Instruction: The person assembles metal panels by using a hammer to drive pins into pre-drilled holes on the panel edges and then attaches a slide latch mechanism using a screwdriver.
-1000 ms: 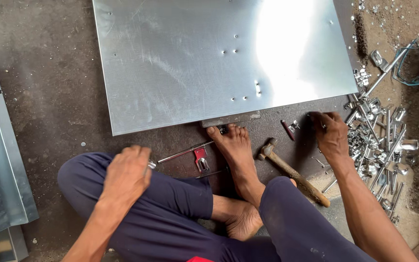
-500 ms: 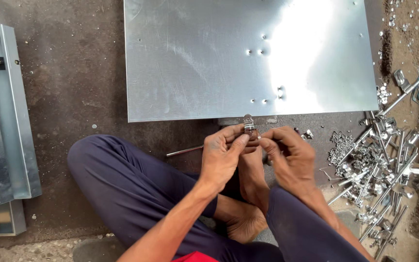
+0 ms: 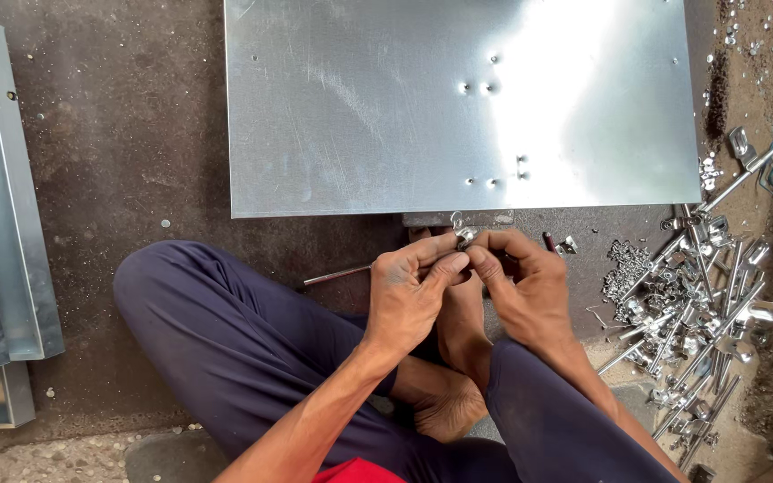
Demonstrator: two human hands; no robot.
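Dark concrete floor [image 3: 136,170] carries the work; the person sits on it cross-legged in dark blue trousers, bare feet tucked between the knees. A large flat galvanised sheet [image 3: 360,107] lies directly ahead, its near edge just beyond the hands, with several small punched holes showing. The left hand [image 3: 409,291] and right hand [image 3: 525,291] meet fingertip to fingertip just before that edge, both pinched closed on a small shiny metal clip [image 3: 464,236] held between them. A thin metal rod [image 3: 337,275] lies on the floor just left of the left hand, partly hidden by it. To the right, a heap of bright metal rods and fittings [image 3: 700,304] is spread over the floor. Folded sheet-metal channels [image 3: 2,206] lie at the left edge.
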